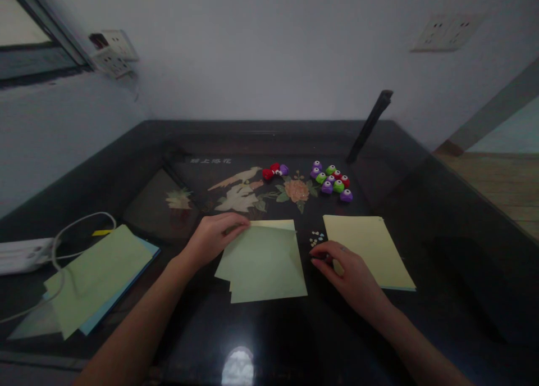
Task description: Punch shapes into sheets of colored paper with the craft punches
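Note:
My left hand (217, 234) is closed on the upper left corner of a pale green paper sheet (265, 262), thumb and fingers pinching its edge. Beneath that sheet lies more paper, with a pale yellow strip showing along the top. My right hand (349, 273) hovers low over the table, its thumb and index fingertips brought together; whatever lies between them is too small to make out. Just beyond those fingertips are several tiny pale charms (315, 239). A yellow paper stack (370, 245) lies partly behind my right hand.
Several purple, green and red eyed clips (330, 181) sit at the back right, with a smaller group (273, 171) left of them. A dark post (370, 126) rises behind. Green and blue papers (99, 279) and a white power strip (27, 255) with its cable lie left.

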Tool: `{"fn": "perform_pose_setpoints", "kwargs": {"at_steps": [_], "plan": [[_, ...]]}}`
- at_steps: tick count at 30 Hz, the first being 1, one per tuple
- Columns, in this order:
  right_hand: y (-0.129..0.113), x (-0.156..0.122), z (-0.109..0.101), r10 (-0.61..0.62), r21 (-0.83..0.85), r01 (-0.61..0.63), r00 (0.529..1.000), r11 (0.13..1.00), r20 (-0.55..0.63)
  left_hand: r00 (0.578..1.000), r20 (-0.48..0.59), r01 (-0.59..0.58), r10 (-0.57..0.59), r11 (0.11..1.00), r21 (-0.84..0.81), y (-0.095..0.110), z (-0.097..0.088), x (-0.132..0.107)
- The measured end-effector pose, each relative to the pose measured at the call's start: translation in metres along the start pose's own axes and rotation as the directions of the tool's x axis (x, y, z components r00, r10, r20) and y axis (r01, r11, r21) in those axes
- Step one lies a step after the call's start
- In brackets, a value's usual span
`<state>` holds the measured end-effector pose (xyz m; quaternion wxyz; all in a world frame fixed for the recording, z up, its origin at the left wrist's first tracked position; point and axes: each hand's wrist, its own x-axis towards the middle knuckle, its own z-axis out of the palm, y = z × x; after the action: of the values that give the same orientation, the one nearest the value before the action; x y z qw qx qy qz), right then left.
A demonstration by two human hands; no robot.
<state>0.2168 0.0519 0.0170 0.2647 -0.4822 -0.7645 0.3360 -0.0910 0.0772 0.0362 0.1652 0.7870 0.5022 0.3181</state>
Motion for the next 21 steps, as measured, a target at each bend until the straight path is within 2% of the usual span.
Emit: {"fn": "perform_pose_setpoints", "kwargs": {"at_steps": [4, 6, 8, 10, 12, 14, 15, 17, 21], "plan": [[-0.010, 0.000, -0.003, 0.088, 0.215, -0.118, 0.985, 0.969, 0.146, 0.996, -0.079, 0.033, -0.041, 0.994, -0.103, 0.015, -0.006, -0.004], [-0.015, -0.001, -0.004, 0.096, 0.294, -0.155, 0.974, 0.943, 0.207, 0.996, -0.064, 0.044, -0.056, 0.983, -0.181, 0.024, -0.004, -0.006], [-0.016, -0.001, -0.004, 0.132, 0.339, -0.202, 0.967, 0.919, 0.220, 0.996, -0.020, 0.078, -0.088, 0.954, -0.288, 0.032, 0.001, -0.008], [-0.014, 0.000, -0.005, 0.196, 0.393, -0.260, 0.961, 0.882, 0.196, 0.982, 0.033, 0.182, -0.189, 0.868, -0.462, 0.037, 0.008, -0.009], [-0.009, 0.001, -0.006, 0.257, 0.447, -0.300, 0.954, 0.843, 0.154, 0.943, 0.132, 0.316, -0.305, 0.705, -0.635, 0.038, 0.017, -0.009], [-0.006, 0.002, -0.006, 0.295, 0.467, -0.319, 0.947, 0.825, 0.126, 0.900, 0.263, 0.426, -0.348, 0.567, -0.705, 0.037, 0.024, -0.008], [-0.005, 0.003, -0.006, 0.298, 0.460, -0.319, 0.947, 0.828, 0.120, 0.882, 0.313, 0.465, -0.351, 0.546, -0.697, 0.035, 0.026, -0.008], [-0.005, 0.004, -0.006, 0.270, 0.424, -0.292, 0.956, 0.857, 0.114, 0.862, 0.352, 0.506, -0.365, 0.576, -0.642, 0.030, 0.028, -0.007], [-0.008, 0.013, -0.015, 0.192, 0.334, -0.213, 0.977, 0.918, 0.096, 0.875, 0.259, 0.480, -0.409, 0.659, -0.579, 0.019, 0.019, -0.003]]}}
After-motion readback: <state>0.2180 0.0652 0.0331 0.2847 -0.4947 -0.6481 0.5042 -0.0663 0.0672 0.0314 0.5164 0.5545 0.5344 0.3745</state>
